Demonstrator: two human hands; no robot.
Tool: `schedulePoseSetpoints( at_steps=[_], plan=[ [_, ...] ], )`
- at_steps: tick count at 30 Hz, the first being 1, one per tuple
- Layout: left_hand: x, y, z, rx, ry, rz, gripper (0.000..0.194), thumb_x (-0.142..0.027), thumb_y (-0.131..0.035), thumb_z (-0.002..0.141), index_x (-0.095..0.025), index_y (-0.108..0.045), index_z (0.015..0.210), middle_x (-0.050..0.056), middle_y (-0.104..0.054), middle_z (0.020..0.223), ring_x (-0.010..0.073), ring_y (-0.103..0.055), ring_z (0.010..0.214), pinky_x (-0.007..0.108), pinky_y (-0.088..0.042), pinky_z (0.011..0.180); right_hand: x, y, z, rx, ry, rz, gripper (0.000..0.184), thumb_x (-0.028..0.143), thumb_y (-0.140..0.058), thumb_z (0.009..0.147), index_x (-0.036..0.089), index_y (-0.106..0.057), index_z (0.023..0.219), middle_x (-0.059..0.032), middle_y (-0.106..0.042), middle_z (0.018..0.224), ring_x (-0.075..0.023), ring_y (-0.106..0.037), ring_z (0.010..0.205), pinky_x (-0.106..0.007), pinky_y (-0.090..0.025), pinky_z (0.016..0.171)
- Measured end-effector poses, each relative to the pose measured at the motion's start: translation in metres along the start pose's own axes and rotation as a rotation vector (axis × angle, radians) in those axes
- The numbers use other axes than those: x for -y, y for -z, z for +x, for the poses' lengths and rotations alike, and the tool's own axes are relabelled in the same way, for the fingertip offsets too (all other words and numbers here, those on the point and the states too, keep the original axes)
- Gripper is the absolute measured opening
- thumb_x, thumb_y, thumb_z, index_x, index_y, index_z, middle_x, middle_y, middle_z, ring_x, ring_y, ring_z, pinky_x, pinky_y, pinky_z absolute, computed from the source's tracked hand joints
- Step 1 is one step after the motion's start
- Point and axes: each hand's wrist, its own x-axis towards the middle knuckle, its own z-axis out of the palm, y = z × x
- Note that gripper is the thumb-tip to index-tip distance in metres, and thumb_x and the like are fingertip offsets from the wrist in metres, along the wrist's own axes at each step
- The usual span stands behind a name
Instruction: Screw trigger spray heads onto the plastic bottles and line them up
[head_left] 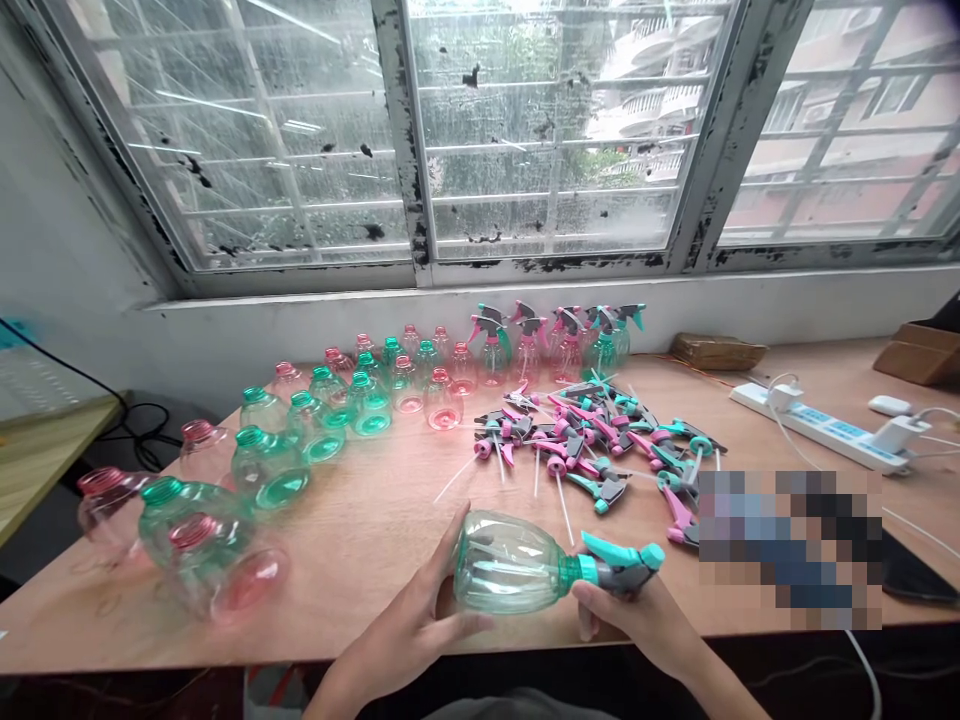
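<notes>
A clear green spray bottle [510, 565] lies sideways between my hands above the table's front edge, its base to the left. My left hand [431, 595] is wrapped round the base end. At the neck, my right hand [619, 605] grips the teal and grey trigger head [622, 568], which sits on the bottle's mouth. Whether it is fully screwed down I cannot tell. A pile of loose pink, teal and grey trigger heads [581, 435] with thin white tubes lies beyond the bottle. To the left stand several open green bottles [270, 470] and pink bottles [442, 400].
Several bottles with trigger heads fitted [529, 345] stand by the wall. On the right are a white power strip [821, 428] with cables, a brown wrapped package [716, 352], a cardboard box [919, 352] and a blurred-out patch beside a dark flat object [919, 570].
</notes>
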Motion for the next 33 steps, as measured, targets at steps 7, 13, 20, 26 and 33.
schedulePoseSetpoints(
  at_steps=[7,13,20,26,33],
  plan=[
    [-0.0003,0.0032,-0.0007,0.020,0.076,0.000,0.093,-0.040,-0.070,0.093,-0.031,-0.012,0.164,0.004,-0.019,0.173,0.0324,-0.012,0.159,0.050,-0.009,0.130,0.0038,0.0007,-0.0008,0.022,-0.007,-0.046,0.037,0.054,-0.076,0.085,0.022,-0.063,0.071,-0.0015,-0.071,0.057,-0.0187,-0.063,0.053,-0.031,-0.053,0.057],
    [-0.0043,0.0027,-0.0002,0.018,0.026,0.088,0.094,-0.032,-0.067,0.095,-0.034,-0.003,0.164,0.001,-0.010,0.174,0.0286,-0.017,0.159,0.046,-0.015,0.130,0.0014,0.0004,-0.0036,-0.030,-0.092,0.042,0.038,0.055,-0.080,0.080,0.023,-0.059,0.084,0.0041,-0.064,0.051,-0.0156,-0.056,0.047,-0.028,-0.049,0.049],
    [-0.0056,0.0030,-0.0010,0.041,0.073,0.062,0.097,-0.035,-0.070,0.092,-0.028,-0.008,0.165,0.004,-0.010,0.174,0.0299,-0.008,0.160,0.047,-0.009,0.131,0.0020,0.0004,-0.0030,-0.007,-0.033,0.057,0.034,0.051,-0.078,0.084,0.023,-0.059,0.085,0.0041,-0.066,0.054,-0.0166,-0.059,0.051,-0.029,-0.050,0.055],
    [-0.0035,0.0038,-0.0019,0.044,0.064,0.050,0.094,-0.038,-0.070,0.092,-0.031,-0.010,0.164,0.003,-0.015,0.174,0.0315,-0.012,0.159,0.048,-0.010,0.130,0.0029,0.0021,-0.0034,-0.013,-0.043,0.011,0.035,0.053,-0.077,0.084,0.023,-0.059,0.090,0.0047,-0.067,0.056,-0.0183,-0.061,0.053,-0.030,-0.050,0.056],
    [-0.0049,0.0007,-0.0035,0.019,-0.018,0.057,0.102,-0.026,-0.068,0.093,-0.039,0.006,0.163,0.001,-0.018,0.173,0.0319,-0.025,0.156,0.049,-0.022,0.128,0.0097,0.0035,-0.0018,0.008,0.013,-0.103,0.041,0.058,-0.068,0.089,0.023,-0.062,0.068,-0.0004,-0.068,0.057,-0.0210,-0.064,0.058,-0.034,-0.052,0.064]
  ],
)
